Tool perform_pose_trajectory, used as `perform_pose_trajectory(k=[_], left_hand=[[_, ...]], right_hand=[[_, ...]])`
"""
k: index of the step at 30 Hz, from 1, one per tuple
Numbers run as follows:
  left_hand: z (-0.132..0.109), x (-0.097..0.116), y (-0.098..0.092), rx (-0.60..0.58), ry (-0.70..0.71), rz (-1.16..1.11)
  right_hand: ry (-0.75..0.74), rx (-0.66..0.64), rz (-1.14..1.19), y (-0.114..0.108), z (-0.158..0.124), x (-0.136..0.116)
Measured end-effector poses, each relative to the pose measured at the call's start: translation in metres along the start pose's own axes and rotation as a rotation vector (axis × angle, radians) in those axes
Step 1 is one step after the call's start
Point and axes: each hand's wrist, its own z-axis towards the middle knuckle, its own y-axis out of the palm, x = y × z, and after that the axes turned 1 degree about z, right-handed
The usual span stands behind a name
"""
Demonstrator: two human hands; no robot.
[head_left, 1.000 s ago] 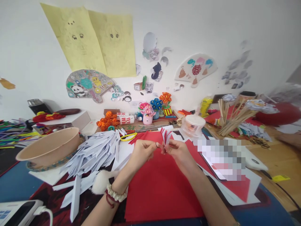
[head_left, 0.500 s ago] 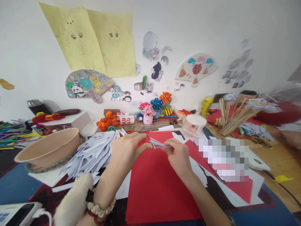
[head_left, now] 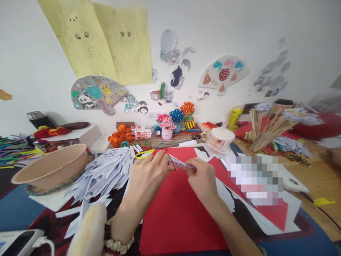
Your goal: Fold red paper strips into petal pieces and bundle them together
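Cluttered craft table | your left hand and right hand pinch opposite ends of the thin folded red-and-white paper bundle | it lies crosswise above the flat red paper sheet

Your left hand and right hand pinch a bundle of paper strips, red and white, ringed by a thin black band. Under them lies a plain red sheet. To your left: a heap of white folded strips, a tan bowl, yellow-handled scissors. Your left wrist carries a cream scrunchie. Farther back are orange paper flowers and a pink pot. On the wall hang two pale yellow sheets with drawn black eyes.
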Motion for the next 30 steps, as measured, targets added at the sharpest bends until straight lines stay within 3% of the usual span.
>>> perform_pose_trajectory(k=[8,17,24,30], left_hand=[[0.0,-0.003,-0.002,0.054,-0.042,-0.003],[0.001,-0.003,0.001,-0.03,-0.113,-0.039],[0.0,-0.008,0.004,0.044,-0.124,-0.119],[-0.003,-0.001,-0.004,0.077,-0.113,-0.017]], right_hand=[[-0.001,0.008,0.016,-0.002,-0.001,-0.003],[-0.079,0.029,0.044,-0.003,-0.002,-0.006],[-0.013,0.033,0.145,-0.004,-0.003,-0.01],[-0.012,0.05,0.127,-0.008,-0.004,-0.017]])
